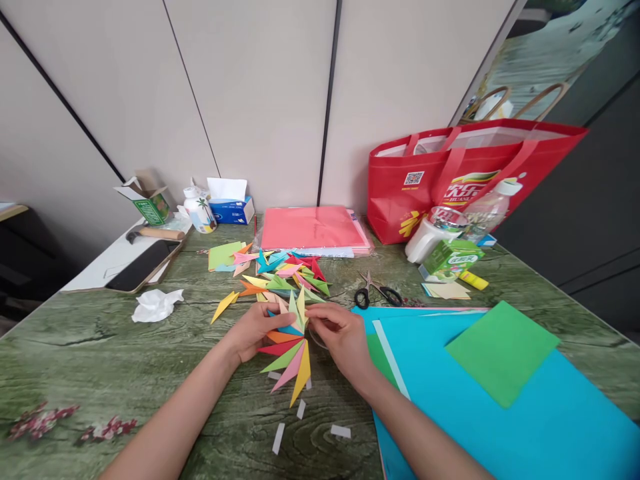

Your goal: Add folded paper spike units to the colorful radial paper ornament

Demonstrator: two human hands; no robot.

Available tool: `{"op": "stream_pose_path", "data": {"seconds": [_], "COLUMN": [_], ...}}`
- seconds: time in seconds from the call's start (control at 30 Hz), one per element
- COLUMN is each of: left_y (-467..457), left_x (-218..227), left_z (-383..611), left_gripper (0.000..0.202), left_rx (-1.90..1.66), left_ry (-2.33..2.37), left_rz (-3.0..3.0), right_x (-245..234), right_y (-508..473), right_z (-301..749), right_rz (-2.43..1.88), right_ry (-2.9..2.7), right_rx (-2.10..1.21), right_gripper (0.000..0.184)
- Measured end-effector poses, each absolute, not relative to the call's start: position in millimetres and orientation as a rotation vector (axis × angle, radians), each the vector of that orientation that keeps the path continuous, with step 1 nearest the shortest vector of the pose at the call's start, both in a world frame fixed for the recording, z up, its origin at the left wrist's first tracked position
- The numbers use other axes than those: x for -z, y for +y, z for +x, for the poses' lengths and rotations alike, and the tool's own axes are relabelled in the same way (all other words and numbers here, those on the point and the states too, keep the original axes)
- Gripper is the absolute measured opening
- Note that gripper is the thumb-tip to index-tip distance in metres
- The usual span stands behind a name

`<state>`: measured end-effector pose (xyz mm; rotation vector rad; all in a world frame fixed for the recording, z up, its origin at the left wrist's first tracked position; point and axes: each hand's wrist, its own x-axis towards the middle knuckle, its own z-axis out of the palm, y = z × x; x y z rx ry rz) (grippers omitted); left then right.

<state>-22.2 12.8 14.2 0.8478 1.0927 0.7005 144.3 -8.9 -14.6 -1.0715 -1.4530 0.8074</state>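
Riskiest thing here was the paper fan (290, 347), the one made of colourful folded spikes, which sat between both hands over the near-middle of the table (240, 427). I reckon too hard a squeeze from the left hand (253, 330) could've creased the points or knocked their spacing out, and a sharp tug from the right hand (344, 331) might have pulled the pale green spike (301, 305) away from its neighbours. A dragging wrist could also have scattered the little white strips (341, 432) on the near side, and a forward nudge could've messed up the pile of folded pieces (290, 267) just beyond. Pose-wise, both forearms angled inward from the near edge, the right one crossing the blue sheets (440, 387), so leaning on it might've shifted those. The left grip was pinching the fan's left side, thumb over the spikes and fingers tucked behind, while the right grip had thumb and forefinger pinching the pale green spike's right edge, though I couldn't tell how firmly
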Motion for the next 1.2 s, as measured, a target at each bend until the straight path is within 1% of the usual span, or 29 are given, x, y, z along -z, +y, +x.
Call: {"op": "stream_pose_path", "data": {"seconds": [0.57,0.87,1.2], "left_y": [13.5,12.3,11.9], "left_x": [-11.6,-17.3,-21.8], "left_z": [-25.1,-23.6,-22.8], "left_gripper": [0.028,0.027,0.024], "left_rx": [-0.689,-0.699,-0.734], "left_ry": [1.161,1.151,1.132], "left_rz": [0.876,0.867,0.904], "right_x": [18.4,15.3,11.3], "right_y": [-8.8,-7.4,-7.2], "right_z": [145.1,145.5,145.3], "right_rz": [-1.039,-1.008,-0.996], "right_ry": [-1.456,-1.495,-1.509], "right_rx": [-0.850,-0.849,-0.952], "right_gripper": [0.019,0.017,0.016]}}
